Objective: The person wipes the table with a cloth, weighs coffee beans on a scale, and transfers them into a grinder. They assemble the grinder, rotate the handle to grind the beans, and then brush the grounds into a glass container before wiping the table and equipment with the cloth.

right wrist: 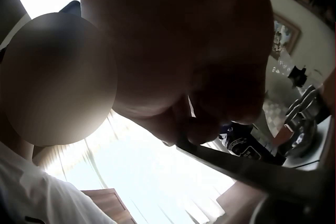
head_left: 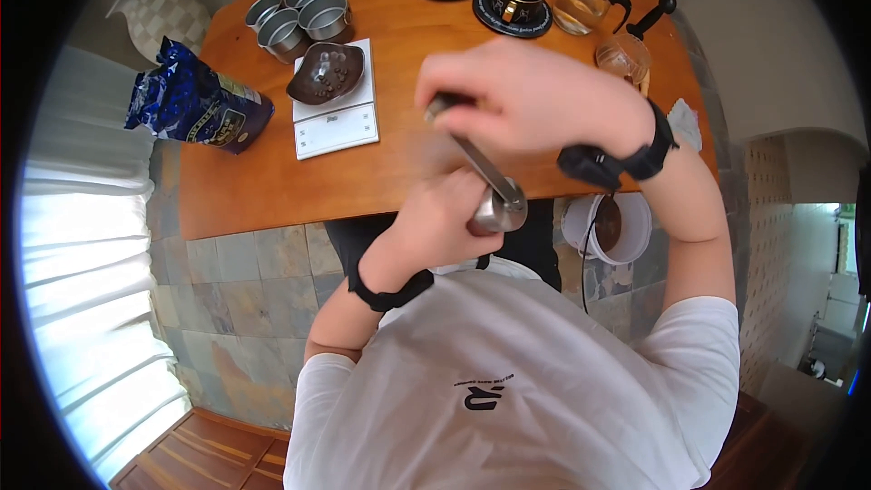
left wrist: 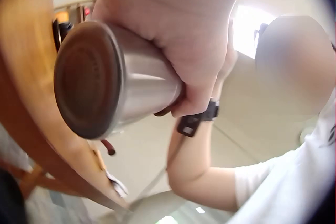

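A steel hand coffee grinder is held out in front of the shirt, tilted. My left hand grips it round the body; in the left wrist view the dark round base of the grinder faces the camera. My right hand holds the knob at the far end of the crank arm, above and to the right of the left hand. From the right wrist, the crank arm runs away from the curled fingers. On a white scale beyond the left hand sits a dark bowl with several coffee beans.
A blue bag stands at the left of the wooden table. Behind the scale are several metal cups. Black cups, one on a dark round mat, and a glass pot stand at the back. A white bin is below the table edge.
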The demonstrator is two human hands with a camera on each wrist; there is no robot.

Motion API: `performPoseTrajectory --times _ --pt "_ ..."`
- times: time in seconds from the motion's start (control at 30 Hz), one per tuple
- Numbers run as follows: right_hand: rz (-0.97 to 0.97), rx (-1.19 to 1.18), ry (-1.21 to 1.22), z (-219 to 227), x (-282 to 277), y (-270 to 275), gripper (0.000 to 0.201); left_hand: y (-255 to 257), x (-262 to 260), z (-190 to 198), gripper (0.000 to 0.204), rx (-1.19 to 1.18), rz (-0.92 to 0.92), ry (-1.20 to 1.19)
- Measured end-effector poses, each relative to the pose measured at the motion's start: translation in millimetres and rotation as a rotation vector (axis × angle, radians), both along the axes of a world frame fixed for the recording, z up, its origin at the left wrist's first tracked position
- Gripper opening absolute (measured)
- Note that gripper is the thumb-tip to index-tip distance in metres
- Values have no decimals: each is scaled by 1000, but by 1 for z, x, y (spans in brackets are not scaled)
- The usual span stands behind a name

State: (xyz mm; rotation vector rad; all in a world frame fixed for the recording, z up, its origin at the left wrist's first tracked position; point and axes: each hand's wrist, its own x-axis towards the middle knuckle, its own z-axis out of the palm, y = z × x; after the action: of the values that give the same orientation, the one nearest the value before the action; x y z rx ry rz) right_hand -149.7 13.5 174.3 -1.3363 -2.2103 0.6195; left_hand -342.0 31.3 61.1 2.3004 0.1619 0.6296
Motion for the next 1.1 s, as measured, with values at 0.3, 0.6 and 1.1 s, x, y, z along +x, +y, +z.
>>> performPoseTrajectory --times 0.3,0.6,1.1 --pt "224 17 157 6 -22 -38 14 45 -21 29 48 -317 416 37" --pt "31 -102 54 10 12 -26 18 50 -56 25 47 -645 435 -288" --pt "199 -48 85 14 -18 -37 15 47 -44 21 48 -652 462 -284"
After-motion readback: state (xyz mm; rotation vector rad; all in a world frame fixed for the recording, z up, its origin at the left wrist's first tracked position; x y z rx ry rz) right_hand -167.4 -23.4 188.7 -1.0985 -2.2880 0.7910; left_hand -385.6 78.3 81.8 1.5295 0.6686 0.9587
